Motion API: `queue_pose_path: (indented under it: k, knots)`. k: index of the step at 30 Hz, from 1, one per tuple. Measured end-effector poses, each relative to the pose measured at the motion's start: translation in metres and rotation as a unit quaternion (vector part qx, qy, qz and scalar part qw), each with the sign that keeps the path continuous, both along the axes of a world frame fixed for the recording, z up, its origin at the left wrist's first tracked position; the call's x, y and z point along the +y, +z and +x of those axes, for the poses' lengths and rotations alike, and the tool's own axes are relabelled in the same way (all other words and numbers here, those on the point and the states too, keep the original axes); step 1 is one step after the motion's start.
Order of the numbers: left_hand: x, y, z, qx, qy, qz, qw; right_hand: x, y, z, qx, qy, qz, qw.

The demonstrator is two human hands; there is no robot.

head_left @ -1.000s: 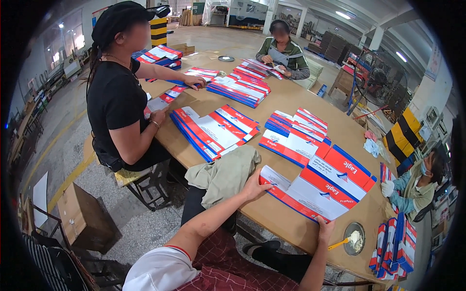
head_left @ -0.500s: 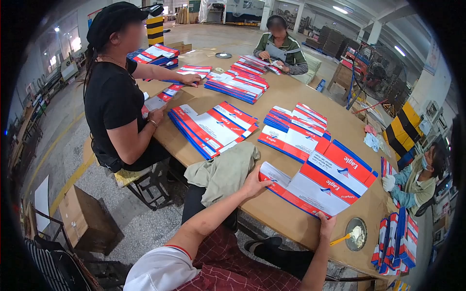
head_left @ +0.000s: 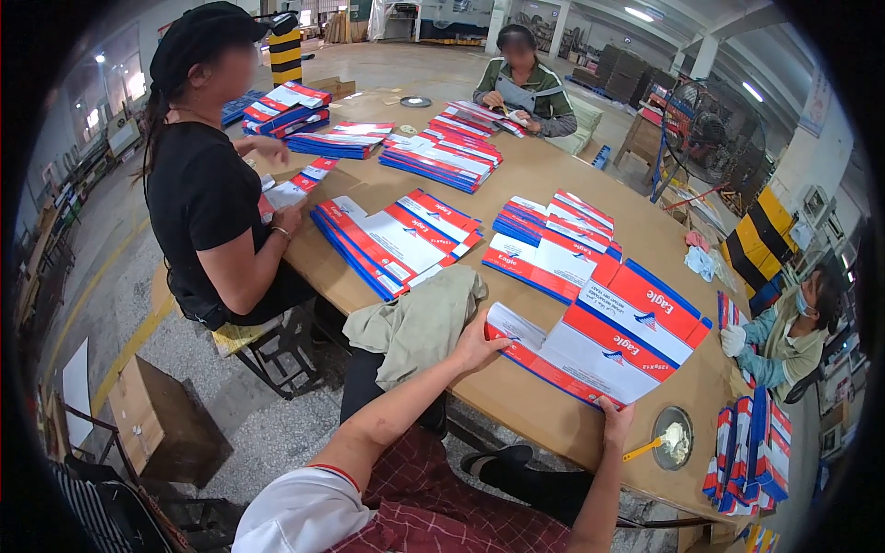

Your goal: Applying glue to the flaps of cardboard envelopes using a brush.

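A long wooden table [head_left: 553, 184] carries everything, stacks of flat red, white and blue cartons spread along it. The flat carton [head_left: 599, 341] in hand lies at the table's near edge, just right of a grey-green cloth [head_left: 419, 318] that hangs over that edge. The left hand [head_left: 479, 346] lies flat, grip open, pressing the carton's left flap. The right hand [head_left: 615, 422] pinches the carton's near edge, thumb on top and fingers under the table edge. A small round dish [head_left: 675, 438] with a yellow-handled brush sits on the table, just right of the right hand.
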State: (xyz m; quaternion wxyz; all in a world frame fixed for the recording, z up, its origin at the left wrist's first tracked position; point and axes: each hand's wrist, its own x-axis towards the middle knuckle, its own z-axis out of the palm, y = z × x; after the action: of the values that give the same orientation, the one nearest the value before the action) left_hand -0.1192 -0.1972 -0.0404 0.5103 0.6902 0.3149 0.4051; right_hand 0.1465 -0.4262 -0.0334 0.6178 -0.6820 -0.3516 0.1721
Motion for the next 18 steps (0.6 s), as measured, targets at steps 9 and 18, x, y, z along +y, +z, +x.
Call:
queue_pose_path:
  k: [9,18]
  knots:
    - [0.004,-0.005,-0.002,0.001,0.005,0.011,1.0,0.004,-0.005,0.001,-0.012,-0.003,0.011,1.0]
    - [-0.001,-0.002,0.0,-0.008,0.004,0.011,1.0,0.0,-0.01,0.007,-0.015,-0.012,0.002,1.0]
